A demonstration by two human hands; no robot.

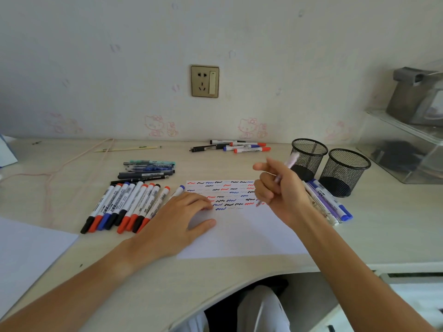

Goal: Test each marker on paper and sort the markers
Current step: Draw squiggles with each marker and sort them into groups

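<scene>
Head view: a sheet of paper lies near the front edge of the tabletop, its far half covered with rows of red, black and blue squiggles. The left hand lies flat on the sheet's left edge, fingers straight, holding nothing. The right hand is raised above the sheet's right side, fingers curled round a pale pen; the pen is blurred, its upper end pointing toward the cups.

Left of the sheet, a row of whiteboard markers lies side by side; about ten can be counted, with red, blue and black caps. Beyond them lies a stack of darker pens, roughly five. Toward the back edge is another cluster of markers; about six, though they overlap. Just right of the sheet lie pale and blue-capped pens, four or five, touching each other.

Two black mesh cups stand side by side toward the back right. A second white sheet sits at the front left corner.
</scene>
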